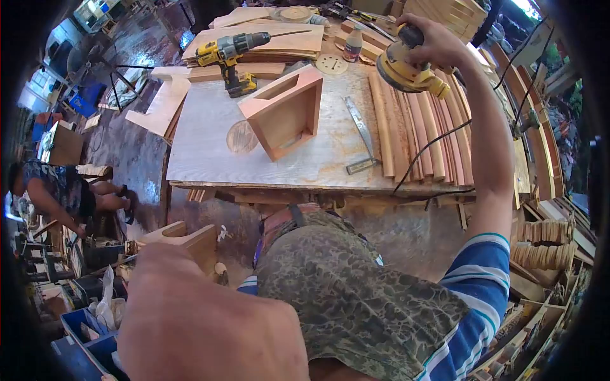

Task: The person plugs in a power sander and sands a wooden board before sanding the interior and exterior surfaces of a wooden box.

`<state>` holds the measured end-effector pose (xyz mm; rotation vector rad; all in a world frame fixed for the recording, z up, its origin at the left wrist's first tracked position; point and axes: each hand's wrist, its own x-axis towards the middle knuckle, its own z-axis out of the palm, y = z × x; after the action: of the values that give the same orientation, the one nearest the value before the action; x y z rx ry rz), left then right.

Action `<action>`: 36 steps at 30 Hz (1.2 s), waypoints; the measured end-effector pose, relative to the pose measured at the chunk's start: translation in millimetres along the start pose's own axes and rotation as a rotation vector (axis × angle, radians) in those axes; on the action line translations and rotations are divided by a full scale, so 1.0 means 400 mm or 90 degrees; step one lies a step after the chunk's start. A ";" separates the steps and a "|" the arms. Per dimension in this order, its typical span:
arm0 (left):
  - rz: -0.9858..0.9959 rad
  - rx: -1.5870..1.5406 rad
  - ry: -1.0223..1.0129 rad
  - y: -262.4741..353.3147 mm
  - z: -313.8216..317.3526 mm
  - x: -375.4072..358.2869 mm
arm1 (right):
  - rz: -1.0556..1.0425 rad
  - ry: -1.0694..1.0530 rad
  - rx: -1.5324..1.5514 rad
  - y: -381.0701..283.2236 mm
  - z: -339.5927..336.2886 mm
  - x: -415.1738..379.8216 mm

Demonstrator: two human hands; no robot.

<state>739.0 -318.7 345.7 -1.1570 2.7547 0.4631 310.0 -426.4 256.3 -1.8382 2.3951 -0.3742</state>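
Note:
My right hand [438, 44] is wrapped round a yellow random orbit sander [406, 66], held up over the right part of the workbench [210, 159]. Its black knob shows at the top, beside my fingers. Large and blurred, my left hand [210, 317] is close to the camera at the lower left, its fingers hidden from view. Past it appears a piece of wood [203, 244] with a curved cutout; contact with the hand cannot be made out. An open wooden frame [286, 111] stands tilted on the bench, near a yellow and black cordless drill [232, 57].
Long wooden strips [419, 133] lie side by side under the sander, with a black cable [438, 136] across them. A metal square [362, 136], a bottle [353, 44] and a round disc [332, 64] are on the bench. Another person [63, 190] sits at the left.

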 end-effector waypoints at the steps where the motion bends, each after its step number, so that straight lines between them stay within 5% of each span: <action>1: 0.002 0.008 0.007 -0.008 -0.011 0.002 | -0.023 0.013 -0.010 0.020 0.008 0.008; 7: 0.031 0.092 0.041 -0.186 0.011 0.170 | -0.095 0.073 -0.022 0.059 0.016 0.014; 8: 0.261 -0.377 0.294 -0.243 0.045 0.236 | -0.107 0.076 -0.012 0.060 0.024 0.010; 10: 0.266 -0.247 0.342 -0.298 0.083 0.453 | -0.084 0.045 -0.002 0.046 0.025 0.007; 15: 0.041 0.057 0.111 -0.352 0.220 0.741 | -0.085 0.049 -0.006 0.015 0.024 -0.014; 22: 0.109 -0.056 0.021 -0.398 0.197 0.726 | -0.118 0.078 0.007 -0.026 -0.007 -0.070; 25: 0.189 -0.181 0.119 -0.479 0.220 0.694 | -0.101 0.117 -0.057 -0.069 -0.017 -0.103; 26: 0.194 -0.180 0.122 -0.513 0.259 0.691 | -0.099 0.122 -0.061 -0.085 -0.023 -0.114; 28: 0.233 -0.536 0.255 -0.599 0.384 0.687 | -0.099 0.123 -0.035 -0.119 -0.030 -0.132; 36: 0.111 -0.792 0.273 -0.651 0.828 0.691 | -0.103 0.026 -0.051 -0.318 0.081 -0.072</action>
<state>727.9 -570.9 -90.4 -1.2216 2.8086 2.4054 444.0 -433.7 255.2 -2.0864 2.3252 -0.3370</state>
